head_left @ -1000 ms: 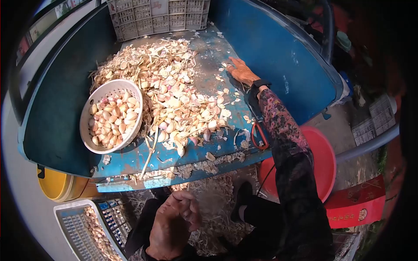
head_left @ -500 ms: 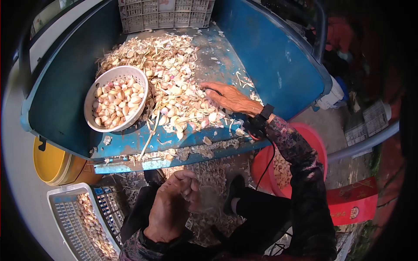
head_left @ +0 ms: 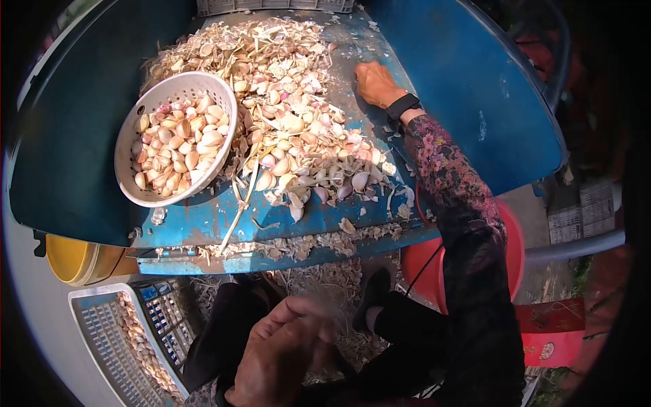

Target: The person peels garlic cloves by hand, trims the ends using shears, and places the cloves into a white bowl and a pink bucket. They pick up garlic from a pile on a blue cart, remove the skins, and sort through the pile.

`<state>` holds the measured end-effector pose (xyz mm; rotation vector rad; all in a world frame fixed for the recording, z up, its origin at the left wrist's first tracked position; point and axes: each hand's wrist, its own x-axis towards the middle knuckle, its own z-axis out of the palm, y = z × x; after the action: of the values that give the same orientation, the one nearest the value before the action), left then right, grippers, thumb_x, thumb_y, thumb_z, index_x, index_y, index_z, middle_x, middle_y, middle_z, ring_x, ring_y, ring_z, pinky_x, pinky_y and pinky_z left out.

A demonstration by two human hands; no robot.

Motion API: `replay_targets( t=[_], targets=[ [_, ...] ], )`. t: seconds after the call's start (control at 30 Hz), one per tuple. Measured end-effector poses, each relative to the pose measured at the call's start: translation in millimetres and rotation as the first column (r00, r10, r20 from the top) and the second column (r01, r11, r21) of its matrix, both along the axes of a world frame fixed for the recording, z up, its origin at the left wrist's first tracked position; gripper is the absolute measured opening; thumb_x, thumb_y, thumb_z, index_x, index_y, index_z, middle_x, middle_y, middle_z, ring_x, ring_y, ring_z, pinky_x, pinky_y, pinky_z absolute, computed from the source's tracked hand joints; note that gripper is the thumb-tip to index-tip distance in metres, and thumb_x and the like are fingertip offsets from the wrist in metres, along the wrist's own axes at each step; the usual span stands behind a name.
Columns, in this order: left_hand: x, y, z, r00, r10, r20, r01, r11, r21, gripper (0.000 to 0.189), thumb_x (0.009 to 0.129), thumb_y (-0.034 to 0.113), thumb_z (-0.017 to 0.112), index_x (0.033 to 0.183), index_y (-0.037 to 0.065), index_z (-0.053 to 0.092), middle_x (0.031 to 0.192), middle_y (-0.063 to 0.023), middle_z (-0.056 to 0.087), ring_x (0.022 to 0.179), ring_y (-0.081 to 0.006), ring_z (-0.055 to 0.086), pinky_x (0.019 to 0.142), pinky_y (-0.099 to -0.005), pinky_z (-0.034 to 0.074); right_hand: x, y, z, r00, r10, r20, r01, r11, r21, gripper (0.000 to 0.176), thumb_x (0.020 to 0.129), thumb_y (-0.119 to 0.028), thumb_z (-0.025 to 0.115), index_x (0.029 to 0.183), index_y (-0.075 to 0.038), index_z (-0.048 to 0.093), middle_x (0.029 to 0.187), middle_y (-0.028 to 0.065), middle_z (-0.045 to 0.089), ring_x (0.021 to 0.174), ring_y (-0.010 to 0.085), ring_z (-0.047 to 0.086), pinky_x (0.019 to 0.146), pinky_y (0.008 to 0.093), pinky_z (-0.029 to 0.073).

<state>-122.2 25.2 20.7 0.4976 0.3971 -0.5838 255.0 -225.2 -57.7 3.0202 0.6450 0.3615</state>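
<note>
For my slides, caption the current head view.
Garlic cloves in a perforated bowl beside a heap of cloves and skins on a blue tray, right hand alongside the heap.

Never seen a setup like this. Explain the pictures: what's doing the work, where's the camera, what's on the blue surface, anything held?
There is no robot: a person works with two bare hands. All three pictures come from one camera on the person's head, looking forward and down.

On the blue surface lies a loose pile of garlic cloves, skins and dry stalks. Left of it, a pale perforated bowl sits tilted and holds cloves. Part of a crate shows at the far end.

The right hand, with a dark wrist strap, is over the surface beyond the pile's right side, fingers curled. The left hand is nearer the body, below the front edge, and partly blurred. I can't tell whether either holds anything.
</note>
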Motion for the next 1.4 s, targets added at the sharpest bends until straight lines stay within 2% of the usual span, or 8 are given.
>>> replay_targets(
  t=[0.13, 0.23, 0.37, 0.63, 0.8, 1.0, 1.13, 1.4],
  targets=[
    [-7, -2, -1, 1.0, -0.028, -0.009, 0.028, 0.997, 0.07, 0.016, 0.091, 0.015, 0.048, 0.101, 0.004, 0.053, 0.079, -0.0068, 0.053, 0.061, -0.015, 0.049, 0.051, -0.026, 0.036, -31, -6, 9, 0.986, 0.168, -0.012, -0.167, 0.984, 0.065, 0.022, 0.07, -0.003, 0.057, 0.087, 0.007, 0.064, 0.078, 0.0246, 0.064, 0.075, 0.0364, 0.064, 0.068, 0.0402, 0.05],
    [-6, -2, -2, 1.0, -0.015, 0.026, 0.013, 0.996, 0.084, 0.015, 0.091, 0.014, 0.048, 0.1, 0.005, 0.053, 0.079, -0.0045, 0.053, 0.06, -0.0132, 0.047, 0.051, -0.0256, 0.035, -79, 9, 31, 0.936, 0.132, -0.326, 0.059, 0.854, 0.517, 0.025, 0.078, -0.01, 0.062, 0.098, 0.005, 0.065, 0.075, 0.0067, 0.065, 0.068, 0.013, 0.06, 0.064, 0.0264, 0.049],
    [-8, -7, -6, 0.996, -0.024, 0.091, 0.016, 0.996, 0.087, 0.015, 0.091, 0.016, 0.048, 0.1, 0.006, 0.053, 0.081, -0.0018, 0.053, 0.064, -0.012, 0.048, 0.055, -0.0254, 0.036, -124, 48, 59, 0.84, 0.27, -0.47, 0.172, 0.69, 0.703, 0.024, 0.08, -0.011, 0.064, 0.096, 0.007, 0.065, 0.072, 0.0062, 0.065, 0.061, 0.0101, 0.06, 0.057, 0.026, 0.049],
    [-3, -4, -10, 0.995, -0.028, 0.099, 0.023, 0.998, 0.051, 0.015, 0.09, 0.016, 0.05, 0.1, 0.006, 0.055, 0.08, -0.001, 0.053, 0.065, -0.0109, 0.047, 0.055, -0.0252, 0.036, -79, 101, 28, 0.963, 0.158, -0.218, -0.091, 0.953, 0.287, 0.011, 0.071, -0.008, 0.07, 0.071, 0.002, 0.068, 0.063, 0.014, 0.066, 0.059, 0.0186, 0.065, 0.054, 0.0331, 0.05],
    [-2, -1, -10, 0.995, -0.005, 0.096, 0.002, 1.0, 0.029, 0.014, 0.089, 0.014, 0.05, 0.099, 0.005, 0.055, 0.079, -0.0014, 0.053, 0.063, -0.0109, 0.047, 0.053, -0.0249, 0.036, -80, 105, 36, 0.922, 0.134, -0.364, -0.032, 0.961, 0.274, 0.019, 0.073, -0.008, 0.071, 0.088, 0.002, 0.067, 0.069, 0.012, 0.067, 0.059, 0.0165, 0.064, 0.053, 0.0308, 0.05],
    [-1, 3, -15, 0.987, 0.019, 0.159, -0.021, 1.0, 0.007, 0.016, 0.089, 0.013, 0.048, 0.102, 0.005, 0.053, 0.078, -0.0016, 0.051, 0.064, -0.011, 0.046, 0.054, -0.0246, 0.035, -107, 75, 39, 0.712, 0.397, -0.578, 0.335, 0.532, 0.778, 0.03, 0.083, -0.012, 0.068, 0.105, 0.006, 0.06, 0.079, 0.0095, 0.065, 0.065, 0.0126, 0.061, 0.062, 0.0229, 0.051],
    [-1, 3, -11, 0.98, 0.012, 0.197, -0.02, 0.999, 0.04, 0.017, 0.09, 0.014, 0.045, 0.103, 0.004, 0.052, 0.079, -0.0017, 0.05, 0.066, -0.011, 0.045, 0.056, -0.0247, 0.035, -147, 59, 57, 0.69, 0.471, -0.55, 0.498, 0.243, 0.832, 0.024, 0.087, -0.009, 0.064, 0.104, 0.007, 0.058, 0.087, 0.0081, 0.063, 0.075, 0.0134, 0.062, 0.07, 0.0219, 0.053],
    [10, 7, -18, 0.966, 0.102, 0.236, -0.132, 0.984, 0.115, 0.019, 0.092, 0.016, 0.046, 0.106, 0.004, 0.052, 0.082, -0.0015, 0.05, 0.067, -0.011, 0.044, 0.057, -0.0246, 0.035, -241, 18, 76, 0.692, 0.517, -0.505, 0.545, 0.085, 0.834, 0.03, 0.089, -0.013, 0.063, 0.111, 0.006, 0.055, 0.091, 0.007, 0.062, 0.082, 0.0127, 0.062, 0.08, 0.0229, 0.053]
  ],
)
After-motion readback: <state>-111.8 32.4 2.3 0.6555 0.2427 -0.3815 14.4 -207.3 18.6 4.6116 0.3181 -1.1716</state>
